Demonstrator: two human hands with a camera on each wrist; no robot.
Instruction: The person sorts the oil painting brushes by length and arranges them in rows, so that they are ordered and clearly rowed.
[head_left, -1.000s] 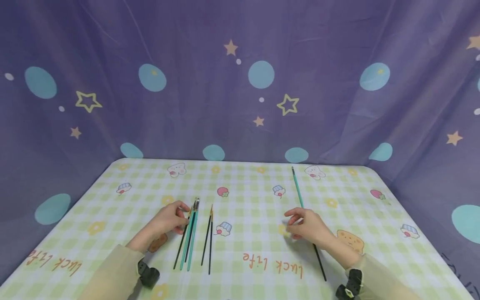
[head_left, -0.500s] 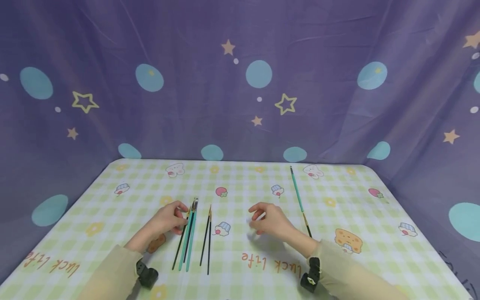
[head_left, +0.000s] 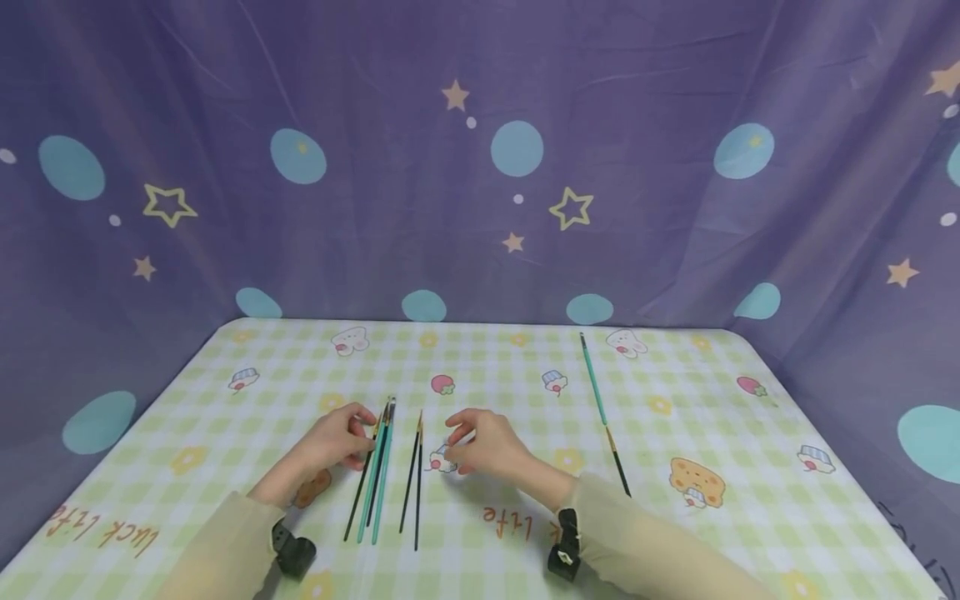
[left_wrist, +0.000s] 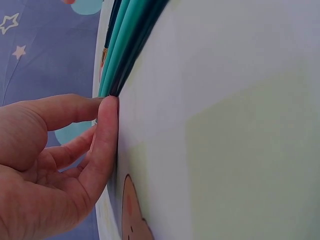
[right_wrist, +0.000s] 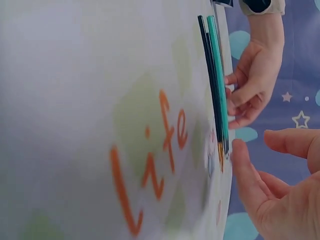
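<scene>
My left hand (head_left: 333, 437) stays beside a close group of teal and black paintbrushes (head_left: 378, 483) on the left of the table. Its thumb and fingertips come right up to the outermost black brush, fingers loosely bent. In the left wrist view the brushes (left_wrist: 120, 55) run up from behind those fingertips. To the right of that group lie two black paintbrushes (head_left: 418, 492) with gold ferrules, bristles pointing away from me. My right hand (head_left: 483, 442) hovers just right of this pair, thumb and forefinger apart with nothing between them in the right wrist view.
Farther right, a teal paintbrush (head_left: 594, 379) and a black paintbrush (head_left: 618, 462) lie nearly end to end. A green-and-white checked tablecloth (head_left: 480, 358) with printed cartoons covers the table. Behind it hangs a purple curtain (head_left: 420, 200) with stars and dots.
My right hand has travelled left from the long teal brush to the black pair, uncovering the black brush under its arm. The left hand and all the brushes have kept their places.
</scene>
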